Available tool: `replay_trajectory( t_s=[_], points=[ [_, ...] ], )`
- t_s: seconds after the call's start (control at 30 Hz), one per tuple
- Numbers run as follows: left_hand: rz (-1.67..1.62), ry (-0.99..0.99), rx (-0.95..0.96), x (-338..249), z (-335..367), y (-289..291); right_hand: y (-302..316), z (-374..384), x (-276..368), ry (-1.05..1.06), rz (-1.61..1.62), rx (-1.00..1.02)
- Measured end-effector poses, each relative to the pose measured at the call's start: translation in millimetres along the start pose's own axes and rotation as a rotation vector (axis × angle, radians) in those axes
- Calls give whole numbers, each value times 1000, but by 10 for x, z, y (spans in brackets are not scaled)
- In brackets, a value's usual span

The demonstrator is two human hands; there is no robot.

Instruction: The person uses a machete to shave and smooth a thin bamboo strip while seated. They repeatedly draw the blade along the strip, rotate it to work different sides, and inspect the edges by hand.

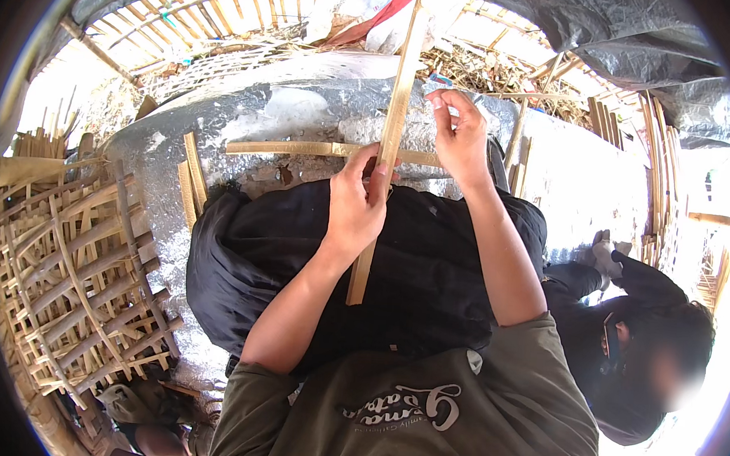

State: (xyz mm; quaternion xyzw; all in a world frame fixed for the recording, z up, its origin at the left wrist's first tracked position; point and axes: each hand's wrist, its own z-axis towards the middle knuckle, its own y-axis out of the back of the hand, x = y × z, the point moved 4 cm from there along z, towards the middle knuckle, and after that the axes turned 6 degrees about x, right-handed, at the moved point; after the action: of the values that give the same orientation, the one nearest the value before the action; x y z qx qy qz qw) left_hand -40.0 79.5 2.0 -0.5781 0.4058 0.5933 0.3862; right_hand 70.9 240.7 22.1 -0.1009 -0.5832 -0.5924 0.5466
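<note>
A long flat bamboo strip [402, 81] runs away from my lap, its near end over my dark trousers. My left hand [356, 201] grips it with thumb and fingers where a second bamboo strip [282, 148] lies across it, forming a cross. To the right of the long strip, my right hand [462, 142] is raised, thumb and forefinger pinched together. What those fingertips hold, if anything, is too small to make out. A small blue and white object [435, 85] shows just beyond them; whether they touch it I cannot tell.
Two short bamboo strips [193, 178] rest left of my knees on grey sheeting [142, 146]. Woven bamboo lattice panels [74, 270] stand at the left. Another person [631, 341] in dark clothes sits close on my right. Bamboo scraps [505, 78] are heaped at the back.
</note>
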Motion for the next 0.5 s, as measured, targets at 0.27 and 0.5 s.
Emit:
replay_trajectory(
  t_s=[0.27, 0.5],
  points=[
    [16, -2, 7, -11, 4, 6, 460, 433, -169, 156, -331, -77],
    [39, -3, 45, 57, -7, -22, 946, 1210, -519, 156, -618, -181]
  ],
)
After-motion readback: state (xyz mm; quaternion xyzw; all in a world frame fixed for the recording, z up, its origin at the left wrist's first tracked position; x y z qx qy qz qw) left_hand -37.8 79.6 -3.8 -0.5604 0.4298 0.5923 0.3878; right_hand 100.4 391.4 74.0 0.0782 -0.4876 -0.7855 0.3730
